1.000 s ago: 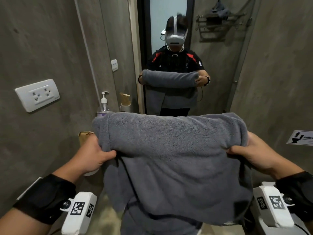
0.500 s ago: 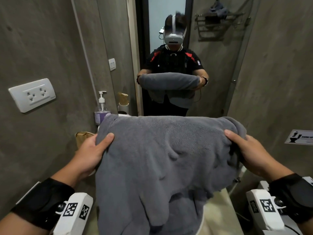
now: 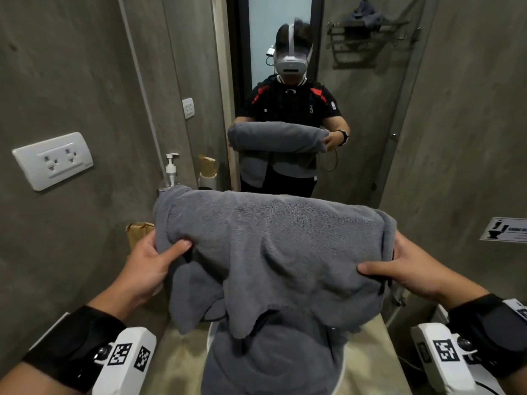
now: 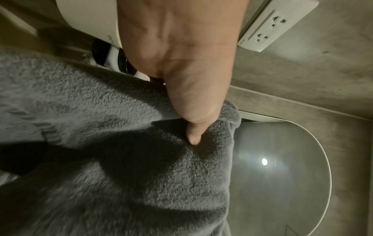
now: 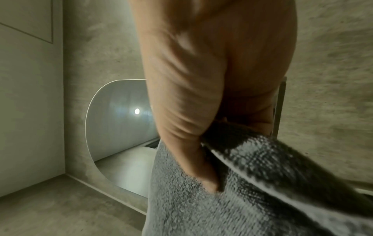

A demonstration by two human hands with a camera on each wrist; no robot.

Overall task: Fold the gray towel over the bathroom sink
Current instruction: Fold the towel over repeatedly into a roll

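**Item: gray towel, held mid-fold above the basin**

Gray towel (image 3: 273, 252): I am holding it up in front of me, off every surface, doubled over itself, with its fold line running across the top between my two hands. I judge I am keeping it raised so the hanging layers can drop straight and line up before I fold again. The lower part is trailing down into the sink (image 3: 209, 332), covering most of the bowl. The pile is thick and looped, uniformly mid-gray and matte. The near layer is ending in an uneven lower edge with loose corners, so the layers are not matching yet. The mirror (image 3: 281, 38) ahead is showing the same towel as a rounded roll across my front.

Left hand (image 3: 148, 269): I am gripping the towel's left edge, thumb pressing on the near face, fingers going behind the cloth. The left wrist view is showing the thumb tip dug into the pile near a hemmed corner.

Right hand (image 3: 405, 269): I am pinching the right edge the same way, thumb on top, fingers hidden behind. Holding both ends level is keeping the fold line taut, I judge.

Soap pump bottle (image 3: 171, 172): standing behind the towel's left corner, partly hidden by it.
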